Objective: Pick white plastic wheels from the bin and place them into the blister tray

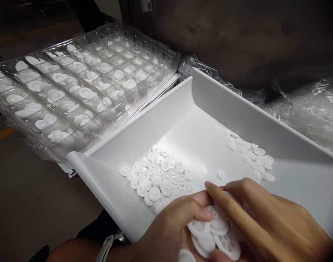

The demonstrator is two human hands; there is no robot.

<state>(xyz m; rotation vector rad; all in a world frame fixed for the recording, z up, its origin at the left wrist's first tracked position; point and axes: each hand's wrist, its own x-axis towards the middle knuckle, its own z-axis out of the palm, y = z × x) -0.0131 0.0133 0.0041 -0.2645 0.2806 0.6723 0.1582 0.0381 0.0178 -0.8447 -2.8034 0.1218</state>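
Observation:
My left hand (173, 222) is cupped, its thumb pressed over a handful of white plastic wheels (206, 242), some spoked like small gears. Close against it, my right hand (264, 218) curves over the same handful, with its fingers stretched along the far side. Part of the handful is hidden by my fingers and the lower frame edge. Both hands are above the near side of a light grey tray (166, 112). A heap of small white wheels (158, 178) rests inside it on the left. Smaller white discs (248, 153) form a loose group to the right, and a single disc (220, 174) lies between.
Left of the grey tray, a clear compartment tray (106, 120) holds white parts in many of its cells, on top of stacked sheets or trays. Crumpled clear plastic film (308, 105) lies behind and to the right. A dark panel (237, 36) rises at the back.

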